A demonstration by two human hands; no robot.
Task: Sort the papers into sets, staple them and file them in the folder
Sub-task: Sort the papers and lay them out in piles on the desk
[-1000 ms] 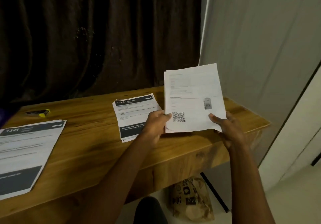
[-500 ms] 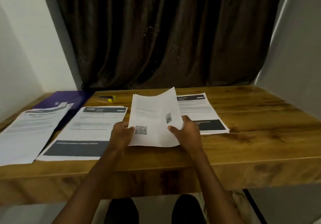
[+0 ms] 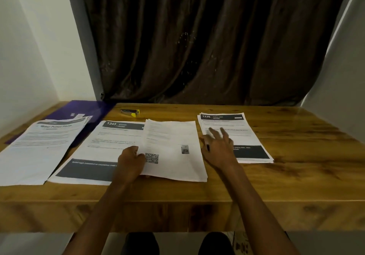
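A stack of white sheets with a QR code (image 3: 173,152) lies on the wooden desk (image 3: 296,175) in the middle. My left hand (image 3: 131,162) pinches its lower left edge. My right hand (image 3: 218,146) hovers with fingers spread over the left side of the stack headed 1226 (image 3: 248,134). The stack headed 1345 (image 3: 102,150) lies left of centre, partly under the QR sheets. At the far left another white stack (image 3: 39,152) rests on the purple folder (image 3: 87,110). A yellow and silver stapler (image 3: 130,112) sits at the back.
A dark brown curtain (image 3: 207,41) hangs behind the desk, with pale walls on both sides. My knees show below the desk's front edge (image 3: 177,211).
The QR sheets have come down from mid-air onto the desk. My right hand has let go of them and moved right over the 1226 stack. The view has swung left.
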